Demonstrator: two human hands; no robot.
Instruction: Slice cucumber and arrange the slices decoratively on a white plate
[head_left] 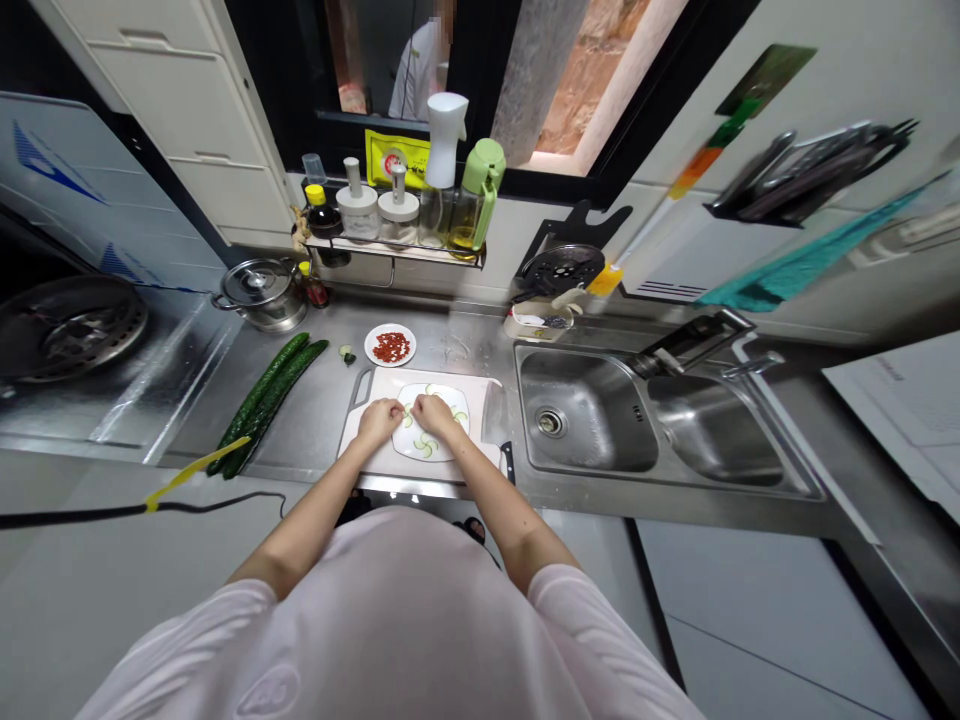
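Observation:
A white plate [411,440] lies on a pale cutting board [375,464], with thin cucumber slices [426,445] set out in small fans around it. Over the plate's left edge, my left hand [381,420] is closed, its fingertips pinched at a cucumber slice. My right hand [436,414] is closed too, curled over the plate's upper middle; whatever its fingers hold is hidden. A knife with a black handle [508,462] rests along the board's right side. Beyond the board stands a small white dish [370,347] of chopped red pieces [391,347].
Two whole cucumbers [262,405] lie left of the board, near cucumber scraps [347,354]. A lidded steel pot [262,295] stands behind them. A double sink [585,465] is at the right. Bottles [472,205] line a wall shelf; a wok [67,325] sits far left.

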